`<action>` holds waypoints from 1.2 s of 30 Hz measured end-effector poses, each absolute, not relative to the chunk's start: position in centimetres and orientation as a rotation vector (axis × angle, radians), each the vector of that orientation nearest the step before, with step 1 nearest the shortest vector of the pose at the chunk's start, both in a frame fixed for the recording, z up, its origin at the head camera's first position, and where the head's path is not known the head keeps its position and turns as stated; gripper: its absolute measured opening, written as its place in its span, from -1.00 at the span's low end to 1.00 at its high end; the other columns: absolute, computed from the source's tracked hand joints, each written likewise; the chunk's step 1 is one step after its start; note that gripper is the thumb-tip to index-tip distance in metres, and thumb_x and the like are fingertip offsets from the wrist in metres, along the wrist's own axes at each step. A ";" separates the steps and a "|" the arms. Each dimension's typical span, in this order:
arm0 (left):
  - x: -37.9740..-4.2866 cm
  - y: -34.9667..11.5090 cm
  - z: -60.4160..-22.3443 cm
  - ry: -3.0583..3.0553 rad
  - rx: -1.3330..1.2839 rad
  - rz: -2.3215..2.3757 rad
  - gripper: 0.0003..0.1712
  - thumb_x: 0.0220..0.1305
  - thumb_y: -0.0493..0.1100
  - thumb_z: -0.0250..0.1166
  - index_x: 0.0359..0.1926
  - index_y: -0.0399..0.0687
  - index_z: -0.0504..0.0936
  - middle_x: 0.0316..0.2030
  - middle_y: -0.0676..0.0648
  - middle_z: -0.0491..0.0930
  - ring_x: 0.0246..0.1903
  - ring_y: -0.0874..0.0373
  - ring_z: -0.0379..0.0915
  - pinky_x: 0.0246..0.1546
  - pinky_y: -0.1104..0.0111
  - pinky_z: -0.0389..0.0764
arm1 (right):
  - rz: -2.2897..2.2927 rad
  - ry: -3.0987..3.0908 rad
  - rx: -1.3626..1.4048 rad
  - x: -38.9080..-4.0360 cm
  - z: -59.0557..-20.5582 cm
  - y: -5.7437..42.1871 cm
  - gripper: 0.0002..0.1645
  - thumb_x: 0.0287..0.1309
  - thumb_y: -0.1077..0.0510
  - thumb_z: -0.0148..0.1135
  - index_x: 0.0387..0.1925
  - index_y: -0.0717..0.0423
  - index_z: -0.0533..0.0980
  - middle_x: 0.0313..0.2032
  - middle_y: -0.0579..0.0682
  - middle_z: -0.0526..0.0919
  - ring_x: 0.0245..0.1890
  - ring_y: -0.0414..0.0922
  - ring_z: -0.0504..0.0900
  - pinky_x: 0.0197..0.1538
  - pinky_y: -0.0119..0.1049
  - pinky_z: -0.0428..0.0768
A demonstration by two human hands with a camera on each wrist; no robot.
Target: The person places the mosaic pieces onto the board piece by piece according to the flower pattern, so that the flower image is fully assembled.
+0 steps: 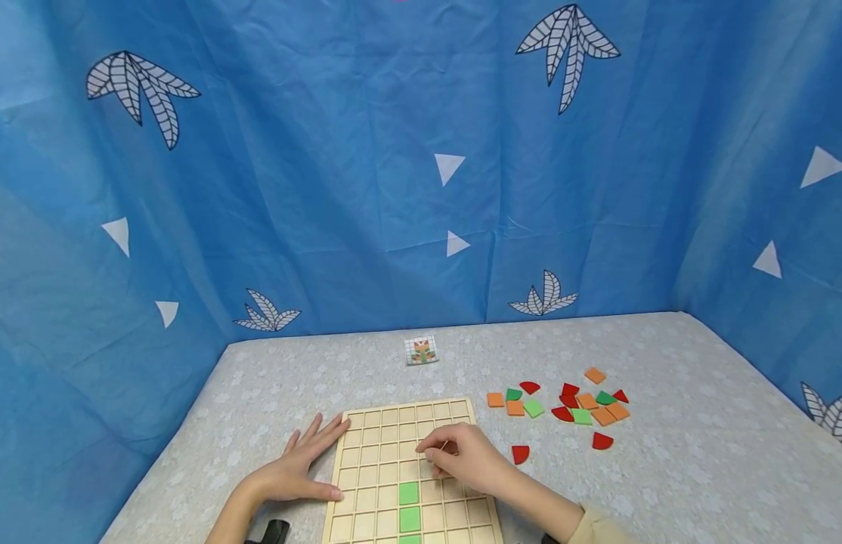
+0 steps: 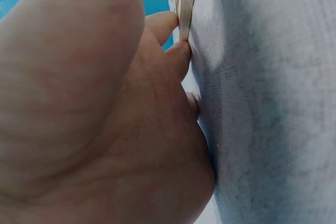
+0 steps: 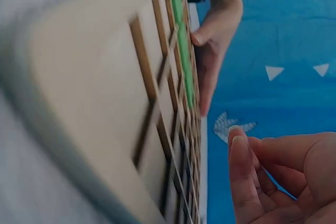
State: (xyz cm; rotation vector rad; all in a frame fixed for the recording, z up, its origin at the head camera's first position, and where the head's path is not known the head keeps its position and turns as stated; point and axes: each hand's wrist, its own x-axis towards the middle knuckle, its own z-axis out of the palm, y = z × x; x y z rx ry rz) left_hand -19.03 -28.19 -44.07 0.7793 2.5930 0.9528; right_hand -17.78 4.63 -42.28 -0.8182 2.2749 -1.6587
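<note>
A pale wooden grid board [image 1: 388,474] lies on the table, with several bright green square tiles [image 1: 409,493] in one column of its cells. My left hand [image 1: 295,468] rests at the board's left edge, fingers spread, thumb on the frame. In the left wrist view its fingertips [image 2: 180,56] touch the side of the board. Over the middle of the board is my right hand [image 1: 465,457], beyond the topmost green tile. Its thumb and index finger [image 3: 241,156] are curled together at the tips, and no tile shows between them.
Loose pieces are scattered right of the board: orange squares [image 1: 495,400], red quarter-circles [image 1: 520,454], green quarter-circles [image 1: 605,397] and light green squares [image 1: 533,408]. A small pattern card [image 1: 421,350] lies behind the board. A blue curtain [image 1: 394,189] surrounds the table [image 1: 292,385].
</note>
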 end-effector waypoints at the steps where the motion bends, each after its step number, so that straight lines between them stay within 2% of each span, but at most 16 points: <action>1: -19.0 -28.2 -44.0 2.595 0.779 0.950 0.16 -0.03 0.09 0.46 0.45 -0.18 -0.01 0.41 -0.29 -0.16 0.31 -0.38 -0.57 0.08 -0.32 -0.51 | -1.661 2.284 -0.816 -18.0 -42.0 5.1 -0.83 0.25 0.29 0.14 -0.22 0.27 0.63 -0.51 0.01 0.61 -0.54 -0.10 0.61 -0.45 -0.31 0.62; 7: -19.1 -28.1 -43.8 2.601 0.781 0.934 0.16 -0.03 0.09 0.45 0.44 -0.18 0.00 0.41 -0.29 -0.15 0.32 -0.37 -0.57 0.08 -0.32 -0.50 | -1.659 2.399 -0.784 -19.6 -41.2 8.6 -0.78 0.26 0.23 0.15 -0.17 0.29 0.61 -0.40 0.13 0.59 -0.50 -0.02 0.61 -0.41 -0.17 0.63; 12: -19.3 -27.9 -44.0 2.593 0.791 0.918 0.14 0.00 0.13 0.43 0.45 -0.14 -0.01 0.42 -0.25 -0.16 0.32 -0.33 -0.58 0.09 -0.31 -0.51 | -1.661 2.586 -0.628 -21.3 -41.5 12.6 -0.79 0.24 0.24 0.17 -0.17 0.30 0.61 -0.40 0.13 0.61 -0.50 -0.01 0.59 -0.41 -0.20 0.62; 17: -19.1 -27.9 -44.0 2.602 0.780 0.917 0.15 -0.02 0.13 0.44 0.45 -0.15 0.00 0.42 -0.26 -0.16 0.32 -0.34 -0.58 0.09 -0.32 -0.51 | -1.613 2.726 -0.431 -23.0 -42.5 15.3 -0.81 0.22 0.28 0.18 -0.18 0.29 0.62 -0.44 0.03 0.63 -0.48 -0.04 0.55 -0.45 -0.25 0.55; 22: -19.0 -28.0 -43.9 2.604 0.793 0.933 0.15 -0.02 0.11 0.44 0.44 -0.18 0.00 0.41 -0.28 -0.16 0.32 -0.37 -0.57 0.08 -0.32 -0.51 | -1.481 2.838 -0.362 -23.5 -43.5 16.3 -0.88 0.15 0.30 0.24 -0.27 0.21 0.65 -0.39 -0.05 0.63 -0.46 -0.13 0.50 -0.49 -0.32 0.48; 27: -18.9 -28.0 -43.9 2.604 0.796 0.939 0.15 -0.02 0.10 0.45 0.44 -0.20 0.00 0.41 -0.30 -0.15 0.31 -0.38 -0.57 0.08 -0.32 -0.51 | -1.389 2.898 -0.308 -23.5 -44.1 16.4 -0.92 0.05 0.29 0.34 -0.34 0.14 0.66 -0.43 -0.12 0.58 -0.47 -0.17 0.47 -0.47 -0.32 0.47; 36: -18.9 -28.0 -43.8 2.609 0.788 0.931 0.16 -0.03 0.11 0.45 0.44 -0.19 0.01 0.41 -0.30 -0.15 0.31 -0.38 -0.56 0.08 -0.33 -0.50 | -1.348 2.930 -0.352 -23.7 -44.6 16.4 -0.87 -0.01 0.28 0.39 -0.34 0.15 0.67 -0.50 -0.13 0.52 -0.51 -0.16 0.41 -0.49 -0.34 0.43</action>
